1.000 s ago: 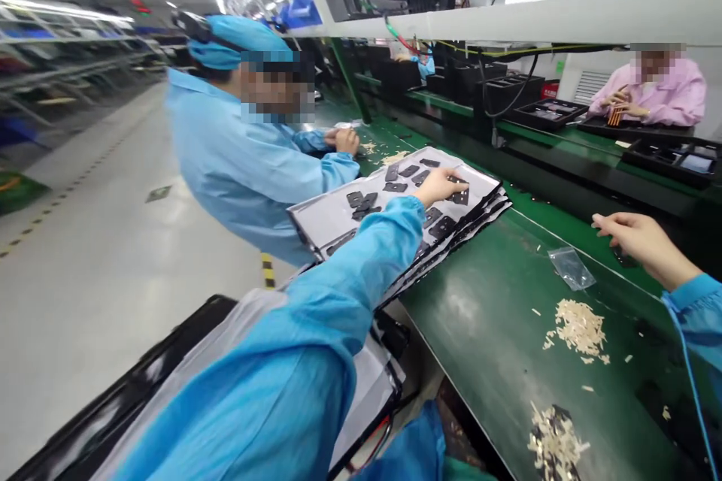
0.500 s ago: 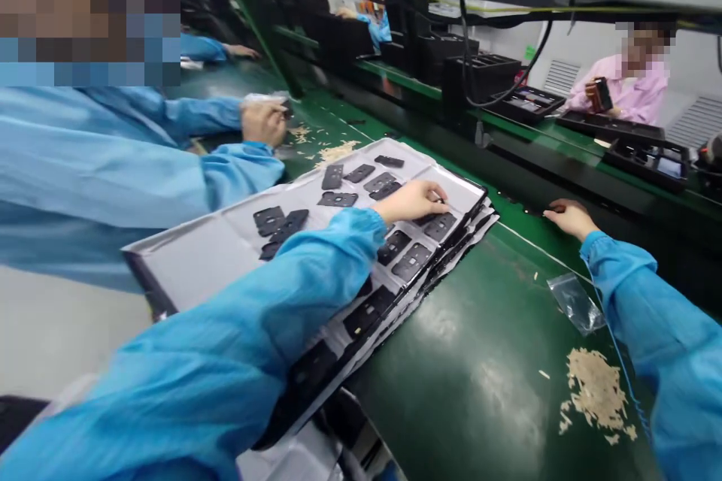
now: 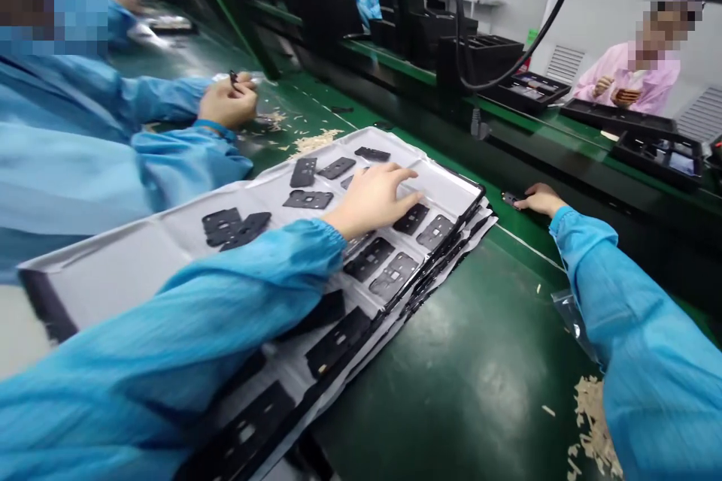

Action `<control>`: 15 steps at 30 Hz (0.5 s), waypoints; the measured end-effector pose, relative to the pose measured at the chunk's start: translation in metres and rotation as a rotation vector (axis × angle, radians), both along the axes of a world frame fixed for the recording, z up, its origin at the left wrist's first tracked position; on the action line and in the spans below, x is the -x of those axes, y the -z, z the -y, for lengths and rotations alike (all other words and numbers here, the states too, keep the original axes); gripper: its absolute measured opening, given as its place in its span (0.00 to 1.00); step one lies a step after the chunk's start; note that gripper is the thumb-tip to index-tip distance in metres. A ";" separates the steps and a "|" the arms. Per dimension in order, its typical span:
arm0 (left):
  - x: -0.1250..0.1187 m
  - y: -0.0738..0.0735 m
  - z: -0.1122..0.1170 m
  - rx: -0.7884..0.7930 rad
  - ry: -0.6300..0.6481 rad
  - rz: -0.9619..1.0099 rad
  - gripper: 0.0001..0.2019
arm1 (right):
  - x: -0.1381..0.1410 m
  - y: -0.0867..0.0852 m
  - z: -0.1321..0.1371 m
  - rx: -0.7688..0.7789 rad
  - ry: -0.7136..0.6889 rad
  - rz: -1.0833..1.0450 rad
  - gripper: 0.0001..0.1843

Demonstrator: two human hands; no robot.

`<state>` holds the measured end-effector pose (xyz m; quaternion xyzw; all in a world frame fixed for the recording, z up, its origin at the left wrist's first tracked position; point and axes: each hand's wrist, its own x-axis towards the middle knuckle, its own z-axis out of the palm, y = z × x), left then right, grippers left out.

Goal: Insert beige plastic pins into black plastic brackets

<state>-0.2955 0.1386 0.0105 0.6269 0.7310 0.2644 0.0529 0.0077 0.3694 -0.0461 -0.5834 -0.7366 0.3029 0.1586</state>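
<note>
Green matting (image 3: 462,391) of an assembly-line bench is overlapped at its near edge by a stack of grey-lined trays (image 3: 113,274), on which black perforated plastic frames (image 3: 369,259) are laid out in loose rows, some of them askew. Pale shavings (image 3: 592,421) are scattered on the matting beside the stack. Over the frames, the left hand (image 3: 372,199) is held with its fingers spread open, with nothing gripped. Well to the right, near the far edge of the matting, the right hand (image 3: 541,199) is laid with its fingers curled and a small dark part (image 3: 511,199) at the fingertips; whether that part is gripped cannot be told. A co-worker's hand (image 3: 229,105) is seen pinching a small dark piece (image 3: 233,77) further along the bench.
</note>
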 end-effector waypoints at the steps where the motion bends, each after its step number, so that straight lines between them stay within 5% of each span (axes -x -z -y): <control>1: 0.002 -0.002 -0.001 -0.013 -0.013 0.012 0.24 | 0.008 -0.004 0.001 0.020 0.011 0.006 0.20; 5: 0.001 -0.012 -0.006 -0.048 -0.068 0.153 0.19 | 0.023 -0.036 0.021 0.049 0.043 -0.020 0.16; 10: -0.032 -0.023 -0.015 -0.062 0.048 0.428 0.20 | 0.054 -0.080 0.087 0.009 -0.079 -0.291 0.11; 15: -0.026 -0.028 -0.013 -0.114 0.073 0.559 0.21 | 0.116 -0.081 0.144 0.030 -0.232 -0.449 0.17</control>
